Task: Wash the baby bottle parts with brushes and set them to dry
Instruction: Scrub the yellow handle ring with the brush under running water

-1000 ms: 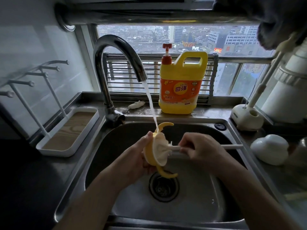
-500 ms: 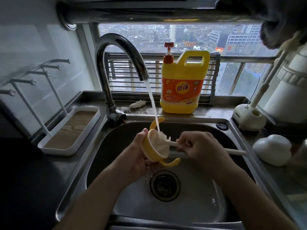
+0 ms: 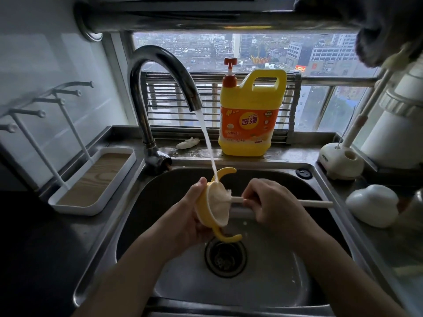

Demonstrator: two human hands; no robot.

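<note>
Two hands: held over the sink (image 3: pixel 160 191), forearms converging.
Left hand (image 3: pixel 190 218): curled round the yellow handled collar (image 3: pixel 204 213), thumb on its upper rim.
Right hand (image 3: pixel 272 202): fingers clamped on the brush (image 3: pixel 219 204) stem, bristles inside the collar.
Collar position: under the tap (image 3: pixel 160 58) stream, above the drain (image 3: pixel 225 257).

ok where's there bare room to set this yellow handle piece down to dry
The rack tray left of the sink shows a bare floor. The sink bottom around the drain is bare. Right of the sink is crowded: brush stand, white dome.
</note>
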